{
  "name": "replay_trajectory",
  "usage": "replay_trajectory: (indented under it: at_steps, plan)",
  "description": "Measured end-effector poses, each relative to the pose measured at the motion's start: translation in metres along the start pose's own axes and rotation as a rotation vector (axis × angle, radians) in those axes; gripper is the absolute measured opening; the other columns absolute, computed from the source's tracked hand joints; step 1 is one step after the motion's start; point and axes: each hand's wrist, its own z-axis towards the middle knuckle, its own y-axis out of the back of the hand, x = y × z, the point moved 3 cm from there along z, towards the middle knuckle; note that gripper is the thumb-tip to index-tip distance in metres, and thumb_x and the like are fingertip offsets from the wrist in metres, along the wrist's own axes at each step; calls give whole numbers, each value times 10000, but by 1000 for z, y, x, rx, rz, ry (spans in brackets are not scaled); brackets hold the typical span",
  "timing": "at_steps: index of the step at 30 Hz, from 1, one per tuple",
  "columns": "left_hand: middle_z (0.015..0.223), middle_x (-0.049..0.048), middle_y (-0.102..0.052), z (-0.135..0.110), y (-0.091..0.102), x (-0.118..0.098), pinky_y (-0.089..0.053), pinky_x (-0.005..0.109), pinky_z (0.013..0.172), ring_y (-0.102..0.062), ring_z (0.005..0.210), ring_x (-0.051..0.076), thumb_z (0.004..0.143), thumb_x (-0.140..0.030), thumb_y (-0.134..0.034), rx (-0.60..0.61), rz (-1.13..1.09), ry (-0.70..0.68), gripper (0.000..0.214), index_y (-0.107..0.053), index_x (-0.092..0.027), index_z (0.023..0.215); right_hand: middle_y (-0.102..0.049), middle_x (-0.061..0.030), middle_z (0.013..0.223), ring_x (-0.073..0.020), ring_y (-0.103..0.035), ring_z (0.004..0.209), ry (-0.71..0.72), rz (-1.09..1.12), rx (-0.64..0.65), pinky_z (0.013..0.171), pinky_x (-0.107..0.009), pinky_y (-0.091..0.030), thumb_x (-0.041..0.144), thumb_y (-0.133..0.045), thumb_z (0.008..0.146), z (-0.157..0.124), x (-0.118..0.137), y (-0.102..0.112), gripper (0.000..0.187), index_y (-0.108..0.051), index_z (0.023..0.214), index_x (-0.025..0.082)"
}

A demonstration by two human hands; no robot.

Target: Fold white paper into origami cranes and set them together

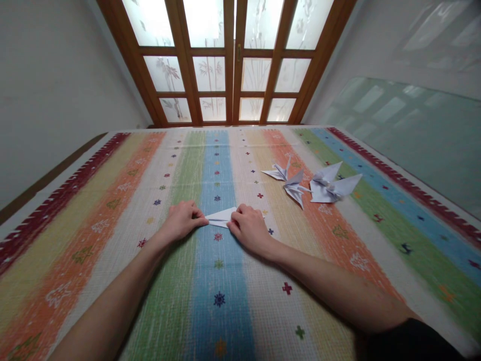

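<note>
A small piece of folded white paper (221, 216) lies on the blue stripe of the tablecloth, with a narrow point to the left and a fold line along its length. My left hand (184, 219) pinches that pointed left end between thumb and fingers. At the wider right end, my right hand (249, 226) has its fingers curled over the paper, thumb against the near edge. Part of the paper is hidden under the right fingers.
Folded white paper cranes (293, 186) (326, 187) sit to the right, beyond my right hand. A striped tablecloth (221, 331) covers the table. Wooden doors (230, 75) with frosted panes stand at the far end, and a glass panel (417, 130) leans along the right wall.
</note>
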Motion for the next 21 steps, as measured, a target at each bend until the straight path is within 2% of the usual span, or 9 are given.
replay_trajectory:
  at_steps: [5, 9, 12, 14, 16, 17, 19, 20, 21]
  plan:
    - [822, 53, -638, -5, -2, -1, -381, 395, 771, -564, 868, 260, 830, -446, -624, -29, 28, 24, 272, -720, -213, 726, -622, -72, 971, -203, -526, 875, 2, -9, -6, 729, -328, -296, 298, -576, 926, 0, 0, 0, 182, -679, 837, 179]
    - [818, 58, -619, -10, 5, 9, -383, 397, 769, -556, 872, 267, 853, -426, -599, -60, 110, 51, 272, -701, -212, 720, -621, -72, 966, -204, -527, 871, 5, -11, -3, 728, -329, -297, 301, -565, 930, 0, 0, -2, 195, -677, 827, 179]
    - [842, 81, -625, -20, 12, 14, -406, 406, 763, -560, 877, 276, 899, -428, -525, -151, 228, 64, 327, -669, -196, 718, -620, -73, 964, -204, -524, 869, 11, -13, -11, 732, -329, -298, 299, -563, 929, 0, 0, -2, 194, -673, 825, 179]
    - [911, 120, -642, -30, 12, 8, -428, 433, 784, -568, 910, 295, 944, -393, -435, -256, 292, 40, 353, -659, -173, 784, -621, -74, 959, -204, -524, 864, 12, -15, -14, 727, -329, -295, 302, -564, 929, 0, -1, -2, 196, -673, 820, 180]
    - [1028, 160, -654, -42, 6, -8, -432, 458, 873, -575, 1000, 301, 981, -339, -339, -357, 286, -69, 389, -665, -146, 893, -622, -73, 955, -205, -526, 860, 11, -17, -13, 721, -330, -292, 302, -562, 929, 0, -1, -2, 198, -675, 819, 181]
    - [1122, 171, -649, -48, 0, -18, -419, 465, 936, -567, 1076, 300, 993, -337, -309, -353, 255, -176, 409, -666, -140, 966, -622, -73, 956, -206, -528, 862, 13, -18, -14, 721, -331, -291, 300, -561, 928, 0, -1, -2, 194, -675, 823, 182]
    - [1367, 171, -554, -57, -18, -37, -354, 478, 1063, -467, 1290, 309, 993, -444, -321, -229, 212, -425, 468, -603, -143, 1215, -623, -74, 963, -210, -530, 874, 16, -22, -20, 729, -334, -293, 299, -566, 926, -1, -1, -3, 180, -674, 839, 184]
    - [1452, 173, -481, -61, -27, -43, -318, 475, 1106, -401, 1363, 309, 970, -541, -342, -155, 209, -499, 575, -518, -136, 1339, -622, -74, 966, -214, -530, 884, 17, -26, -26, 736, -336, -295, 303, -570, 923, -1, -1, -3, 175, -673, 845, 185]
    - [1497, 180, -426, -62, -34, -46, -292, 469, 1130, -350, 1406, 305, 945, -613, -347, -102, 215, -514, 689, -426, -122, 1422, -621, -75, 969, -218, -529, 894, 15, -33, -31, 744, -339, -297, 311, -574, 921, -1, -1, -4, 174, -671, 849, 186]
